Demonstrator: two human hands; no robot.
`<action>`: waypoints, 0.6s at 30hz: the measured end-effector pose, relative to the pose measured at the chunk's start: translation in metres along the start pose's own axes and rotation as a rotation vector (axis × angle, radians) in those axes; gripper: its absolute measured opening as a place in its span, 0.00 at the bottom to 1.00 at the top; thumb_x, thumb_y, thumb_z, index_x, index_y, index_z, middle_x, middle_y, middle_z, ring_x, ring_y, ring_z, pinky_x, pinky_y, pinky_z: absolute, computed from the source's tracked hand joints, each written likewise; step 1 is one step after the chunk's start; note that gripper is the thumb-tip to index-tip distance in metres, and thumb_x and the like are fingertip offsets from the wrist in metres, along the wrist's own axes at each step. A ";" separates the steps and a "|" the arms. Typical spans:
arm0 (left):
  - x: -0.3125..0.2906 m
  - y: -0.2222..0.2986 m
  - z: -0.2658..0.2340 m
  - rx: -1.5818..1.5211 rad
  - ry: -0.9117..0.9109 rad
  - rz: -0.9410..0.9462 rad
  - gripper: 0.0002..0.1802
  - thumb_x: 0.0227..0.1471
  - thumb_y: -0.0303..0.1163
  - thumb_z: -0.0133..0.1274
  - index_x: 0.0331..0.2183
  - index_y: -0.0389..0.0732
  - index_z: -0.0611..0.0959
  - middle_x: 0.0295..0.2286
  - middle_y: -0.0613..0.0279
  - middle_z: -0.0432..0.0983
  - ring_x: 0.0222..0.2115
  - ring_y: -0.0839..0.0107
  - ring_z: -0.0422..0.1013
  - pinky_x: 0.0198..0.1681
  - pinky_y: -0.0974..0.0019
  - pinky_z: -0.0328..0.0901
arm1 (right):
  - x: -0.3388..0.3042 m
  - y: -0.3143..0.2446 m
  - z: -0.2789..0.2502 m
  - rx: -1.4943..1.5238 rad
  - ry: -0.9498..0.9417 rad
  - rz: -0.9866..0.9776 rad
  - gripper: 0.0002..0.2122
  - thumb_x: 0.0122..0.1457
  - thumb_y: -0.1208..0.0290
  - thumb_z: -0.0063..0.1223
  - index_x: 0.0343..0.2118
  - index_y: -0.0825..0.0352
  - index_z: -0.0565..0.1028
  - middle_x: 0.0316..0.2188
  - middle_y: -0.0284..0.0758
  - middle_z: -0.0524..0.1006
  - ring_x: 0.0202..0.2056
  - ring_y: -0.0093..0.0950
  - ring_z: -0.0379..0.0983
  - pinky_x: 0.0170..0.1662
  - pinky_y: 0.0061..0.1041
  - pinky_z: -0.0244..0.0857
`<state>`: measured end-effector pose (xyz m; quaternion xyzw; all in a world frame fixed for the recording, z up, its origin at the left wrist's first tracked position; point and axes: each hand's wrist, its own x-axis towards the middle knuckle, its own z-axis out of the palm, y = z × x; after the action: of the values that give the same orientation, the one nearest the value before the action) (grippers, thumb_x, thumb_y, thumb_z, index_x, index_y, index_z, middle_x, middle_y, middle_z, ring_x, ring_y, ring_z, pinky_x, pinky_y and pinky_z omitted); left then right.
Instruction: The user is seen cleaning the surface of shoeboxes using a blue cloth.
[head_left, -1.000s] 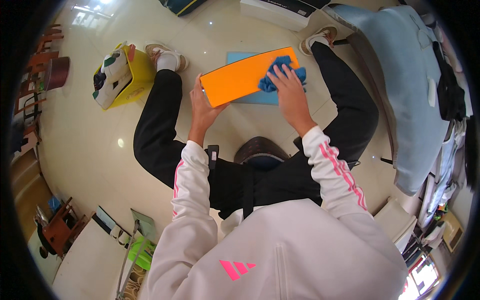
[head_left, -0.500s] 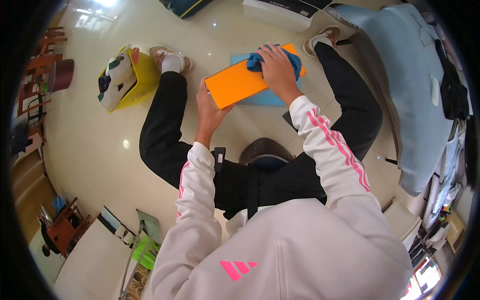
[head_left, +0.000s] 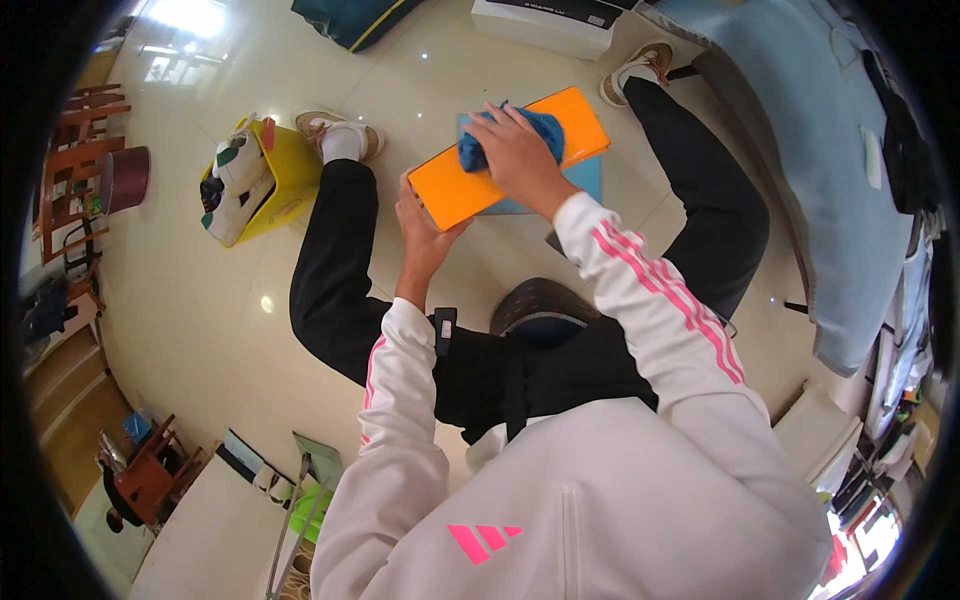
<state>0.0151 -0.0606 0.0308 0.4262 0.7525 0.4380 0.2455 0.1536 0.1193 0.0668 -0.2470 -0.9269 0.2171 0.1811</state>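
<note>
An orange rectangular box (head_left: 455,195) is tilted between my legs, its long side running up to the right. My left hand (head_left: 427,232) grips its lower left end, thumb along the near edge and fingers at the left side. A blue cloth (head_left: 545,128) lies bunched on the box's top face. My right hand (head_left: 512,152) presses down on this cloth, its fingers over the left part of it. Beneath the box, a light blue flat sheet or board (head_left: 588,182) shows on the floor.
A yellow bin (head_left: 290,190) with white shoes (head_left: 240,165) stands left of my left foot. A white box (head_left: 545,30) and a dark bag (head_left: 352,20) are at the far side. A light-blue covered piece of furniture (head_left: 830,180) is on the right. I sit on a dark seat (head_left: 540,300).
My right hand and the blue cloth have slid left along the box, from near its right end toward its middle. My left hand keeps its hold on the box.
</note>
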 end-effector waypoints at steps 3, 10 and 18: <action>0.005 0.004 0.000 0.050 0.008 0.063 0.65 0.35 0.28 0.79 0.68 0.40 0.57 0.57 0.47 0.68 0.57 0.47 0.63 0.62 0.49 0.59 | 0.017 -0.009 0.011 0.017 0.061 0.085 0.20 0.62 0.76 0.48 0.57 0.67 0.76 0.62 0.42 0.74 0.68 0.42 0.63 0.74 0.44 0.48; 0.002 0.010 -0.002 0.002 -0.039 0.044 0.64 0.35 0.27 0.79 0.67 0.39 0.57 0.57 0.47 0.68 0.57 0.47 0.64 0.62 0.49 0.58 | -0.063 -0.040 0.002 0.015 0.064 0.050 0.20 0.62 0.76 0.49 0.58 0.68 0.76 0.64 0.42 0.73 0.68 0.41 0.63 0.74 0.44 0.49; 0.005 0.005 0.005 -0.039 -0.016 0.069 0.63 0.38 0.27 0.78 0.68 0.38 0.56 0.56 0.44 0.67 0.57 0.44 0.63 0.61 0.48 0.59 | -0.007 -0.033 0.013 0.027 0.047 0.012 0.21 0.59 0.78 0.53 0.57 0.67 0.77 0.64 0.41 0.73 0.69 0.40 0.62 0.74 0.44 0.48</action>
<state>0.0178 -0.0528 0.0328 0.4507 0.7266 0.4572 0.2446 0.1413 0.0857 0.0706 -0.2552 -0.9179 0.2246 0.2050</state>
